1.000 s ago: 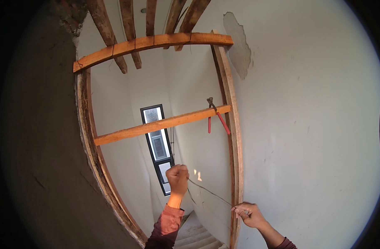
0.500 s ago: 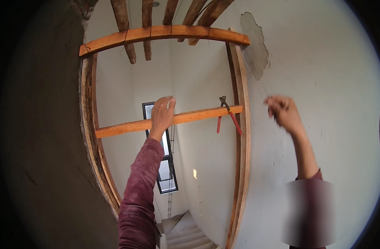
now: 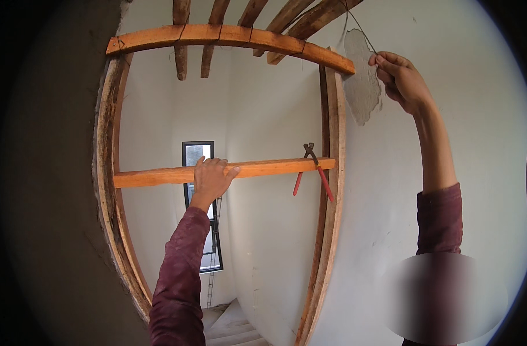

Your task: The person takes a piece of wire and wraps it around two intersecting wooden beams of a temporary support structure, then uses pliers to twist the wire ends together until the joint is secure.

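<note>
I see the wire [image 3: 361, 29] near the wall's bare patch [image 3: 362, 81], pinched between the right hand's [image 3: 403, 81] fingertips, probably for fine control — its top runs out of view. The left hand [image 3: 213, 180] spreads over the crossbar [image 3: 269, 168], likely for support. Pincers [image 3: 313, 156] hang there, seemingly within reach — blur hides the right sleeve's [image 3: 439, 216] lower part.

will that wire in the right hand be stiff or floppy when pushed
The wire is probably springy rather than limp, since it rises fairly straight above the right hand. Being thin, it likely weighs little and may bend easily.
</note>
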`<state>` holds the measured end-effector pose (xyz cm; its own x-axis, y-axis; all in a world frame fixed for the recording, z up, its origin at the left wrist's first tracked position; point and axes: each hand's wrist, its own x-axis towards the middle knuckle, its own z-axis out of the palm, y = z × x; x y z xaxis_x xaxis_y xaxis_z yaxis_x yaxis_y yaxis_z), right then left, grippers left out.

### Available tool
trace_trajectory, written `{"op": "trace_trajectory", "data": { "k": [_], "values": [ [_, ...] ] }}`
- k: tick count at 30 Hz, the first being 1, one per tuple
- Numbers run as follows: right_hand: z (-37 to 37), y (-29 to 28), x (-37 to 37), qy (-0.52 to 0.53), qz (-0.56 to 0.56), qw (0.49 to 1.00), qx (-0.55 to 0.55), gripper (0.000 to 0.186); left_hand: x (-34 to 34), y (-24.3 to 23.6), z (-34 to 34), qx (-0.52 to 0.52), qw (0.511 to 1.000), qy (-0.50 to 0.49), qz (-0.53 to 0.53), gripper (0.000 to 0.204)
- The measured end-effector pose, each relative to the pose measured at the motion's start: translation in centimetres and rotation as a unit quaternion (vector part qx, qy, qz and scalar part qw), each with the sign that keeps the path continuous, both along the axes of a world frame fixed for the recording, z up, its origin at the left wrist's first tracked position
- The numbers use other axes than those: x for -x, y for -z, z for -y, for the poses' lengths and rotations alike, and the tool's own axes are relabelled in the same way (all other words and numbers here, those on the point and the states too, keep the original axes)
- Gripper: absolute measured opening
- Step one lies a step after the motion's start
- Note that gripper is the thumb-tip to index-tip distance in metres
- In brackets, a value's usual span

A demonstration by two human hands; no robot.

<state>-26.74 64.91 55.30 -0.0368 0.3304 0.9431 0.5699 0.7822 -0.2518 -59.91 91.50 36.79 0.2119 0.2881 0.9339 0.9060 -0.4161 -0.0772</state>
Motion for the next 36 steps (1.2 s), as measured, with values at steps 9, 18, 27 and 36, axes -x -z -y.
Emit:
{"op": "trace_trajectory", "data": {
  "k": [9,18,27,36],
  "values": [
    [-0.9,0.1,1.2,-0.088,-0.043,0.995,-0.009,0.021,0.3,0.1,-0.1,-0.056,0.998,0.019,-0.008,0.049],
    [-3.0,-2.4,-3.0,0.026,-0.068,0.997,-0.008,0.016,0.3,0.2,-0.5,-0.053,0.998,0.03,-0.014,0.05],
    [-3.3,-3.7,-3.4,0.112,-0.038,0.992,-0.049,0.017,0.3,0.4,-0.7,-0.11,0.993,0.031,-0.007,0.047],
    [-1.2,2.6,-4.1,0.084,-0.03,0.995,-0.035,0.016,0.5,0.5,-0.9,-0.101,0.994,0.037,-0.008,0.045]
  ]
}}
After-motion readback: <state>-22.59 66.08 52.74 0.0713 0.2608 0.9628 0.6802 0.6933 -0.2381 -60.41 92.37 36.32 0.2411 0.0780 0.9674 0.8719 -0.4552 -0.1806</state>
